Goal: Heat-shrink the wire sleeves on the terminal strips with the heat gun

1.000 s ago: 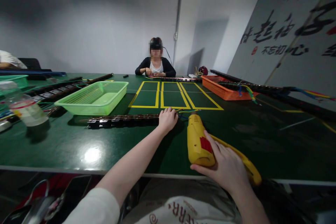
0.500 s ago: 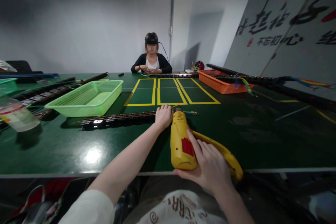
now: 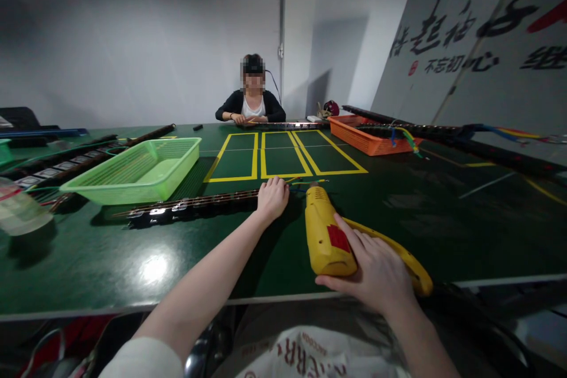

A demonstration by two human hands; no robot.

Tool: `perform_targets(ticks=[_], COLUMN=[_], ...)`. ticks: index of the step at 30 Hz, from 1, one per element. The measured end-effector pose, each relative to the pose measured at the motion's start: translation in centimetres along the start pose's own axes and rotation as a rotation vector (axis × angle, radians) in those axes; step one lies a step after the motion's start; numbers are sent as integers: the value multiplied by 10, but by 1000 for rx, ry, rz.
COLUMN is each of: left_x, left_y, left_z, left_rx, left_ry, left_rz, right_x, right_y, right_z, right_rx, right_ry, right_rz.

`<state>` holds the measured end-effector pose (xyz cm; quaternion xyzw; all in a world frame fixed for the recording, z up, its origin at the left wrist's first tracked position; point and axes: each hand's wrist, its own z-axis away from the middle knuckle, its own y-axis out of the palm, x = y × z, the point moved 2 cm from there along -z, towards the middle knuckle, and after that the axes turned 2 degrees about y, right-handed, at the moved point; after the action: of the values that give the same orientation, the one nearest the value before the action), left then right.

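My left hand (image 3: 271,198) is closed around the right end of a long dark strip (image 3: 190,207) with shiny segments, lying on the green table. Thin coloured wires (image 3: 312,181), yellow-green among them, stick out to the right past my fingers. In my right hand (image 3: 380,269) is a yellow heat gun (image 3: 325,233) with a red patch on its rear. Its nozzle points away from me and sits just below the wires in the view; whether it touches them I cannot tell. My fingers wrap the gun's body and partly hide its handle.
A green basket (image 3: 177,180) stands left of the strip, near a clear plastic cup (image 3: 22,215). More dark strips (image 3: 71,162) lie at far left. An orange basket (image 3: 367,144) with wired strips is at back right. Across the table (image 3: 146,277) sits another person (image 3: 253,100).
The heat gun in my right hand has moved to the right, away from my left hand, and more of the wires shows. My left hand still grips the strip's end.
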<state>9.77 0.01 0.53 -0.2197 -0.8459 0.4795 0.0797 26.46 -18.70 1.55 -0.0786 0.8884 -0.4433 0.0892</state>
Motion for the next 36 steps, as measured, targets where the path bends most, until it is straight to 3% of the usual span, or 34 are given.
perform_targets(ticks=[11,22,26,36], left_x=[1,-2,-2,-1], left_y=[2,-2,-2,0], left_z=[-1,-2,-2,-2], left_rx=[-21,23,29,8], left_ry=[6,7,7,-9], left_rz=[33,39,36,27], right_x=[-15,23,33,33], right_y=[-3,0,3,2], right_z=[10,4,-2,-3], right_rx=[-48,-107,-97,-32], right_ry=[79,86,17,-17], right_rz=[75,14,-36,-113])
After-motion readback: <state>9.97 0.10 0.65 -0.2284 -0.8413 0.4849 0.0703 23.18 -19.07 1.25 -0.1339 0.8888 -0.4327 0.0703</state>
